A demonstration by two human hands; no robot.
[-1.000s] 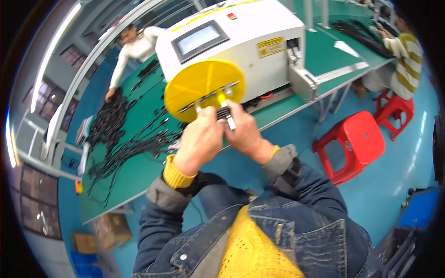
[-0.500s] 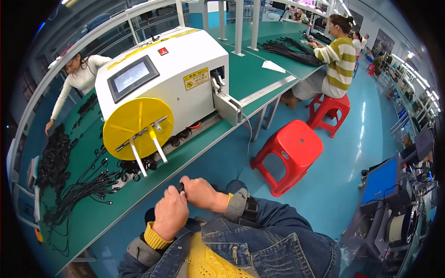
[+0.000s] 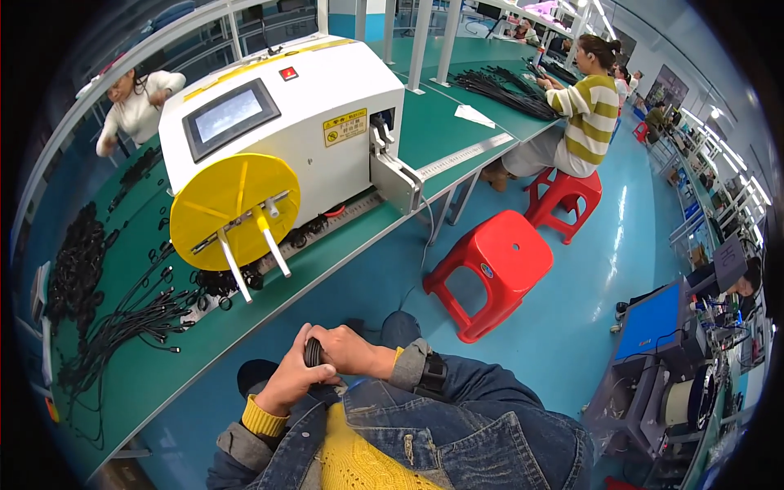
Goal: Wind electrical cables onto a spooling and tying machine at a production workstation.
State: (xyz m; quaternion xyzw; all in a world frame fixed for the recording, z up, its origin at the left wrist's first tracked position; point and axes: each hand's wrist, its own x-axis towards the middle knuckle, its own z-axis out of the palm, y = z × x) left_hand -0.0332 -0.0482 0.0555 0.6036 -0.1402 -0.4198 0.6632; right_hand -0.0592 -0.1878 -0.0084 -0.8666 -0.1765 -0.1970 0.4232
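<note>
A small coil of black cable point(image 3: 313, 353) sits between my hands, low in front of my body and short of the table edge. My left hand point(image 3: 286, 377) is closed round its near left side, thumb pointing right. Against the coil's right side, the fingers of my right hand point(image 3: 353, 351) are curled, and that hand partly covers it. Beyond them stands a white winding machine point(image 3: 327, 175) with a yellow disc point(image 3: 212, 233) and two metal prongs. Loose black cables point(image 3: 135, 331) lie in a bundle on the green table point(image 3: 200, 359), left of the disc.
Red stools point(image 3: 510, 257) stand on the blue floor to the right. A co-worker in a striped sweater point(image 3: 590, 118) sits at the table handling black cables. Another person point(image 3: 139, 106) is at the far left, near a pile of coiled cables point(image 3: 77, 269). A blue-screened monitor point(image 3: 653, 322) is at right.
My hands have turned and drawn closer to my body, so the coil's ridged side now shows. The person at the far left has lifted a hand off the cable pile. The view has shifted slightly.
</note>
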